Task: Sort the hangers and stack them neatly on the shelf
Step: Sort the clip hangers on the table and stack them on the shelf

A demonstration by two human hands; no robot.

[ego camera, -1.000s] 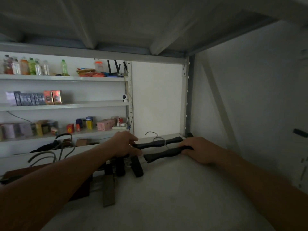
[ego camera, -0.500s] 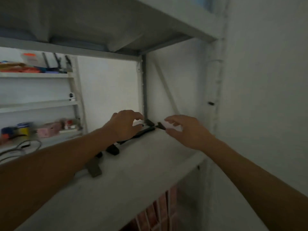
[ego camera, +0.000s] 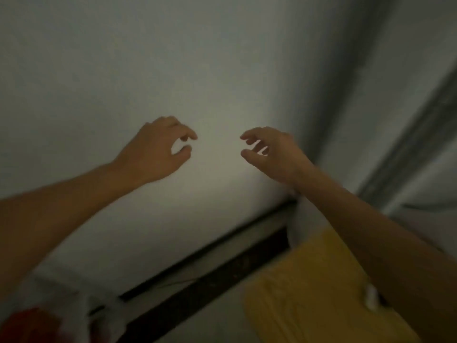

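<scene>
Blurred, dim. Left hand [ego camera: 158, 149] and right hand [ego camera: 274, 152] loosely curled, empty, apart over a smooth pale surface [ego camera: 99, 82]. No hangers in view. Ribbed yellow container [ego camera: 309, 293] below the right forearm.

yellow obj [ego camera: 309, 288] lower right | red obj [ego camera: 29, 325] bottom left, blurred | dark strip [ego camera: 210, 266] btwn

pale blurred surface [ego camera: 222, 70], nothing distinguishable lying on it
</scene>
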